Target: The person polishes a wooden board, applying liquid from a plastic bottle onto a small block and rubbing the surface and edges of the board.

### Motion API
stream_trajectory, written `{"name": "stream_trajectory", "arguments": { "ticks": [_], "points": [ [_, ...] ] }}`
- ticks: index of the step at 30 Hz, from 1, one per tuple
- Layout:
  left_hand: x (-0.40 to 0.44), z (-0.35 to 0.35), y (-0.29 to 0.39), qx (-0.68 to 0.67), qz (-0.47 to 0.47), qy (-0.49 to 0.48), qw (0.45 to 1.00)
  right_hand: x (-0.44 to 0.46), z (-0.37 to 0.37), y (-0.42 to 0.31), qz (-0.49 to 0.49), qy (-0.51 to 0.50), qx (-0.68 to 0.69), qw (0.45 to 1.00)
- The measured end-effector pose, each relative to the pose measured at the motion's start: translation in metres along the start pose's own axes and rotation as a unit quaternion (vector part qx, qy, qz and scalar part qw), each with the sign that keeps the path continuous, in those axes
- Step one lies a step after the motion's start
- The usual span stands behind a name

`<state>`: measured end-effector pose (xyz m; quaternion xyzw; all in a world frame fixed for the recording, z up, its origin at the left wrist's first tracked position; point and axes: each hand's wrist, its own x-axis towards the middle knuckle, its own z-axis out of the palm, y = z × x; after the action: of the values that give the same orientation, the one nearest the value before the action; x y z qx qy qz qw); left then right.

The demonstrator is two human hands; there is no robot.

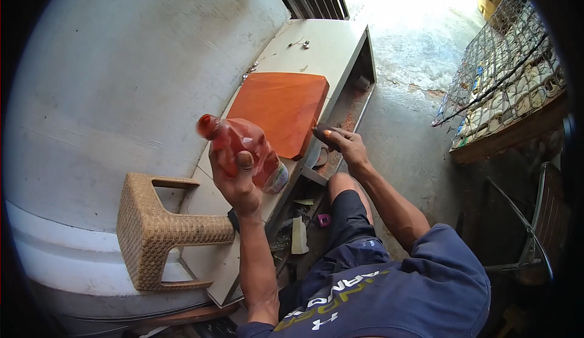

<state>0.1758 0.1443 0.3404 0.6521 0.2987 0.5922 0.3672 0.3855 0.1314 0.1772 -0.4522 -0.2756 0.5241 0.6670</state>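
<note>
My left hand [238, 186] is wrapped round a crumpled clear plastic bottle [246, 143], smeared or filled with red-orange; its neck points up and left. Part of a label shows at the bottle's lower end. Pinched in my right hand [349, 148] is a small dark flat pad [322, 135], whose exact kind I cannot make out. Orange colour marks the right thumb. The pad is beside the right edge of a glossy orange square slab [277, 104], which lies on a long white cabinet [331, 49]. The bottle is above the slab's near left corner.
A woven-pattern plastic stool [146, 234] lies on its side at the cabinet's near end. Small metal pieces [306, 44] rest on the cabinet's far part. Orange crumbs lie on its open shelf. Right are a netted stack [511, 82] and a metal-framed chair [541, 216].
</note>
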Motion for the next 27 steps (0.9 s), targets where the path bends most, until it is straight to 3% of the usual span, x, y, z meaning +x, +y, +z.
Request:
{"name": "stream_trajectory", "arguments": {
  "ticks": [2,4,6,8,10,12,14,16,18,20,21,23,24,25,27],
  "points": [
    [0.003,0.001,-0.003,-0.062,0.003,0.060,0.996,0.016,-0.003,0.018,-0.017,0.021,-0.031,0.999],
    [0.005,0.000,-0.008,-0.044,0.009,0.078,0.996,0.028,0.000,0.021,-0.040,0.114,-0.051,0.991],
    [0.004,-0.002,-0.007,-0.069,-0.013,0.118,0.991,0.013,0.007,0.031,-0.057,0.125,-0.073,0.988],
    [0.008,-0.007,-0.012,-0.078,0.000,0.104,0.992,-0.021,0.019,0.041,-0.094,0.012,-0.234,0.968],
    [0.008,-0.011,-0.010,-0.092,-0.007,0.085,0.992,-0.019,0.016,0.043,-0.123,-0.034,-0.230,0.965],
    [0.002,-0.011,-0.008,-0.077,-0.022,0.106,0.991,0.013,0.000,0.021,-0.060,0.030,-0.183,0.981],
    [0.003,-0.015,-0.009,-0.061,-0.025,0.092,0.994,0.057,-0.011,0.021,-0.147,0.120,-0.059,0.980],
    [0.003,-0.018,-0.012,-0.069,-0.020,0.085,0.994,0.057,-0.008,0.011,-0.129,0.127,-0.075,0.981],
    [0.003,-0.021,-0.014,-0.075,-0.015,0.075,0.994,0.000,0.014,0.014,-0.185,0.068,-0.294,0.935],
    [0.003,-0.022,-0.015,-0.091,-0.020,0.071,0.993,-0.037,0.023,0.026,-0.183,-0.078,-0.278,0.940],
    [0.007,-0.020,-0.016,-0.092,-0.014,0.073,0.993,-0.031,0.019,0.034,-0.191,-0.059,-0.290,0.936],
    [-0.001,-0.019,-0.013,-0.088,-0.024,0.107,0.990,0.007,0.013,-0.004,-0.131,-0.022,-0.171,0.976],
    [-0.005,-0.020,-0.012,-0.087,-0.030,0.108,0.990,0.038,-0.001,-0.005,-0.167,0.045,-0.214,0.961],
    [-0.005,-0.021,-0.013,-0.088,-0.030,0.103,0.990,0.057,-0.004,-0.017,-0.163,0.121,-0.162,0.966],
    [-0.002,-0.019,-0.012,-0.089,-0.026,0.104,0.990,0.070,-0.008,-0.012,-0.168,0.138,-0.176,0.960]
  ]
}}
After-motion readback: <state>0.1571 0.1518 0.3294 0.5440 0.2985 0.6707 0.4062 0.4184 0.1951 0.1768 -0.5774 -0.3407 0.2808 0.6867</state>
